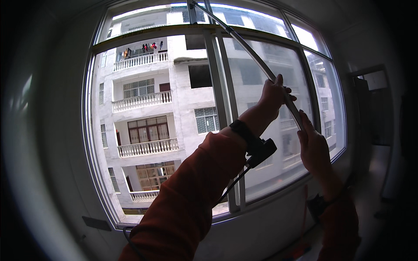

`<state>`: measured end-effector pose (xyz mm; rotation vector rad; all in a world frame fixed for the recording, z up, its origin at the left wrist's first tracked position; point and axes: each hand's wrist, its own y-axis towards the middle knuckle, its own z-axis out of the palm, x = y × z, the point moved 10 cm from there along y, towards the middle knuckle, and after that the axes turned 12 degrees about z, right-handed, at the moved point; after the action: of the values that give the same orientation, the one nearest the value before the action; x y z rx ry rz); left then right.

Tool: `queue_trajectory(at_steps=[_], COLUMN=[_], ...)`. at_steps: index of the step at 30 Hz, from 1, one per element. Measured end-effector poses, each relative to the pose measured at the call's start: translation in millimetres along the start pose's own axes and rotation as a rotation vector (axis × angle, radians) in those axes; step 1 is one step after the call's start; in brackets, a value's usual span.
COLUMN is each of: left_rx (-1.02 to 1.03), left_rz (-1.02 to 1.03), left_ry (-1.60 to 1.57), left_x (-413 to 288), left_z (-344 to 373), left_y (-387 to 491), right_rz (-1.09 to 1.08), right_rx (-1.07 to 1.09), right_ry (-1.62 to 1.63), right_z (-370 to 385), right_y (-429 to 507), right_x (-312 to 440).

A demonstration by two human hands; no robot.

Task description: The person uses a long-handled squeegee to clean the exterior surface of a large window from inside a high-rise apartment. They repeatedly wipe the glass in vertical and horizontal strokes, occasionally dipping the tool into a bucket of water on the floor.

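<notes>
A metal telescopic pole (249, 50) slants up and to the left across a large sliding window. My left hand (272, 94) is wrapped around its middle, and my right hand (313, 143) grips its lower end. The pole's top reaches the upper window pane (225, 14), near a vertical frame bar; what is fitted to its tip is too small to tell. Behind both hands is the hazy right-hand sliding pane (261, 130). On my left wrist is a black strap (243, 130) with a dark device and a cable.
The window's horizontal crossbar (147, 34) runs below the upper panes. Through the left opening stands a building with balconies (147, 148) and hanging laundry (150, 47). A dark plate (96, 223) is on the wall at lower left. At right is a doorway (372, 98).
</notes>
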<state>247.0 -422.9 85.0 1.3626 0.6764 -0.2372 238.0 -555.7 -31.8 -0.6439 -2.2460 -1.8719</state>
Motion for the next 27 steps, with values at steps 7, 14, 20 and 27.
queue_trajectory(at_steps=[7, 14, 20, 27], left_rx=[0.257, 0.495, 0.404, 0.338], left_rz=[-0.111, -0.221, -0.319, -0.467], left_ry=[0.117, 0.330, 0.384, 0.311], left_x=[32.7, 66.0, 64.7, 75.0], left_z=[5.7, -8.7, -92.2, -178.3], left_y=[-9.8, -59.0, -94.0, -178.5], right_rz=[0.044, 0.061, 0.027, -0.003], right_rx=[-0.034, -0.147, -0.127, -0.085], right_ry=[-0.070, -0.287, -0.237, -0.120], right_z=[16.8, -18.5, 18.1, 36.7], right_y=[0.5, 50.5, 40.1, 4.2], right_x=[-21.8, -31.1, -17.3, -36.8])
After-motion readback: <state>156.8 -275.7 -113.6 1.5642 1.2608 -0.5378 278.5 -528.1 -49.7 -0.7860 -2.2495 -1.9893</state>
